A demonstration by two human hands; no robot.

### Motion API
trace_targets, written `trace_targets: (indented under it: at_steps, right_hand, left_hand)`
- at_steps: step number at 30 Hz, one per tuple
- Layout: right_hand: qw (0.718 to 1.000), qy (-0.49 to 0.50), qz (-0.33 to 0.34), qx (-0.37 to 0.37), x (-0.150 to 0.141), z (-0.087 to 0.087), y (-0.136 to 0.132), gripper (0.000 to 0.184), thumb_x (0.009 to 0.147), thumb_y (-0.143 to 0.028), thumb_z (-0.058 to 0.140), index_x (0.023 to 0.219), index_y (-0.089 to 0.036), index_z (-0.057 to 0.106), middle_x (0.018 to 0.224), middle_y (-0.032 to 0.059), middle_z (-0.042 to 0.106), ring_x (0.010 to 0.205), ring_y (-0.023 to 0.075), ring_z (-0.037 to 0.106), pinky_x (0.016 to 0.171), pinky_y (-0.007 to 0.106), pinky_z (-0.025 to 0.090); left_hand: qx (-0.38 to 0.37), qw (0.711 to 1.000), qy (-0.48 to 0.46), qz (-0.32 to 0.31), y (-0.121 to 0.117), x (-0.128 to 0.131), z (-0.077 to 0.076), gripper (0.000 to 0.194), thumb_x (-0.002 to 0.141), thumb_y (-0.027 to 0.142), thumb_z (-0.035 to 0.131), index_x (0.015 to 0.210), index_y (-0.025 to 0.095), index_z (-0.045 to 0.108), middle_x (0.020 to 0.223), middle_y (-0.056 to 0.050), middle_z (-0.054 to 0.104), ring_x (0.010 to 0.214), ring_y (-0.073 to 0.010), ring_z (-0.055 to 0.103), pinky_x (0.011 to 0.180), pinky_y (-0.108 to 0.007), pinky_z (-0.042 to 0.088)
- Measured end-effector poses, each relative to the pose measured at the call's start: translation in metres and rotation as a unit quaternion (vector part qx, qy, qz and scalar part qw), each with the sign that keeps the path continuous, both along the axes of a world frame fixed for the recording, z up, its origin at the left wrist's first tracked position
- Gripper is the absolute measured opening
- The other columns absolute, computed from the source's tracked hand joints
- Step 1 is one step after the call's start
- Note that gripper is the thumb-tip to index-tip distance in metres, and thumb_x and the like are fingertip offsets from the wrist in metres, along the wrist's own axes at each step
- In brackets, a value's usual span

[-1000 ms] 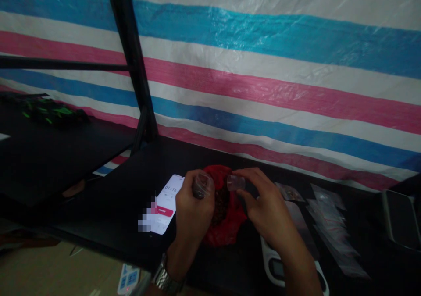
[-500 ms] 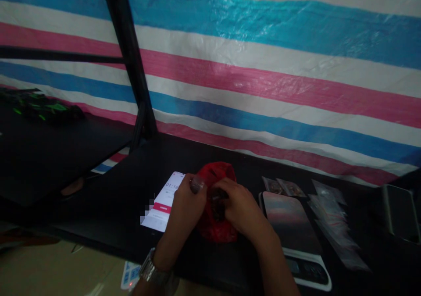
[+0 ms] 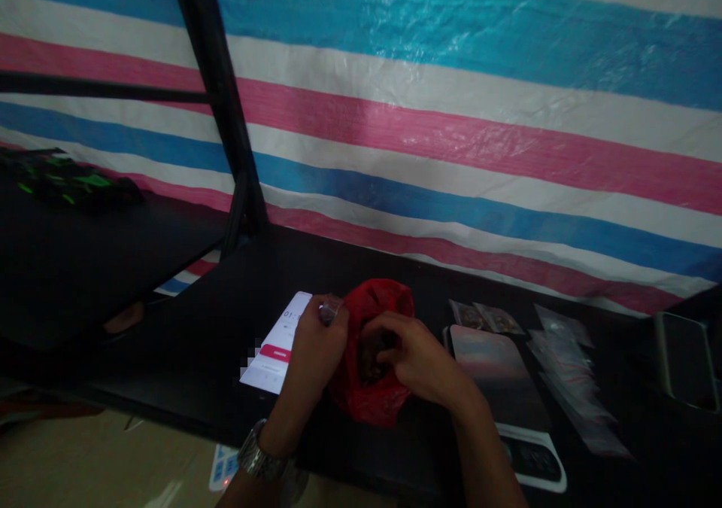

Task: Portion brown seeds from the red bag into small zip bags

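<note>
A red plastic bag (image 3: 369, 399) with dark contents lies open on the black table (image 3: 186, 350) in front of me. My left hand (image 3: 316, 350), with a metal watch at the wrist, is closed round a small clear container (image 3: 329, 310) at the bag's left edge. My right hand (image 3: 409, 357) reaches into the bag's mouth with its fingers curled; what they pinch is hidden.
A lit phone (image 3: 278, 346) showing a timer lies left of the bag. A digital scale (image 3: 502, 387) sits to the right, with small filled packets (image 3: 485, 316) behind it and clear zip bags (image 3: 569, 376) beside it. A black post (image 3: 217, 109) stands before the striped tarp.
My right hand, which held a small clear cap above the bag a second ago, has dropped into the bag's mouth. The left hand stayed beside the bag with its container.
</note>
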State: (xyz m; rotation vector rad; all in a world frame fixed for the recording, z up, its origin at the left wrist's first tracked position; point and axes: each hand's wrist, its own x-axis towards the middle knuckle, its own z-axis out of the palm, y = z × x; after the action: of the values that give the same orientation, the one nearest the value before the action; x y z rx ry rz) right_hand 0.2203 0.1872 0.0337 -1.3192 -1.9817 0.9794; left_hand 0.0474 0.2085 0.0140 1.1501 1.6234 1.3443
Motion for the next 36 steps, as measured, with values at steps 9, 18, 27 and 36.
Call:
trace_targets:
  at_steps: [9,18,27,36]
  right_hand:
    - [0.977,0.195,-0.083,0.001,0.021,0.003,0.004,0.031,0.08,-0.013,0.071,0.109,-0.024,0.073,0.112,0.004,0.08,0.109,0.0221,0.074,0.101,0.037,0.056]
    - [0.963,0.078,-0.1,0.236,0.005,0.031,-0.018,0.038,0.09,-0.002,0.054,0.106,-0.028,0.077,0.117,0.0044,0.074,0.113,0.0191,0.071,0.102,0.032,0.056]
    - [0.94,0.014,-0.089,0.329,0.009,0.027,-0.025,0.046,0.098,0.001,0.047,0.12,-0.03,0.073,0.131,0.0028,0.075,0.129,0.0182,0.067,0.115,0.035,0.051]
    - [0.983,-0.002,-0.093,0.156,0.013,0.02,-0.015,0.035,0.089,-0.001,0.064,0.111,-0.027,0.074,0.114,0.0029,0.076,0.108,0.0212,0.072,0.099,0.035,0.054]
  left_hand:
    - [0.094,0.995,0.021,-0.03,-0.005,0.011,0.006,0.007,0.084,0.03,0.064,0.088,0.024,0.063,0.075,0.002,0.066,0.07,-0.0192,0.064,0.066,-0.03,0.048]
    - [0.14,0.969,0.137,-0.148,-0.014,0.029,0.009,0.012,0.092,0.03,0.064,0.1,0.027,0.073,0.098,-0.004,0.081,0.092,-0.0262,0.075,0.075,-0.035,0.053]
    - [0.108,0.977,0.059,-0.174,-0.014,0.038,0.007,0.014,0.093,0.029,0.064,0.106,0.028,0.07,0.098,-0.001,0.077,0.091,-0.0234,0.074,0.084,-0.036,0.054]
    - [0.195,0.981,-0.017,-0.015,-0.005,0.025,0.005,0.015,0.088,0.029,0.067,0.098,0.024,0.056,0.08,0.004,0.057,0.069,-0.0156,0.061,0.063,-0.027,0.049]
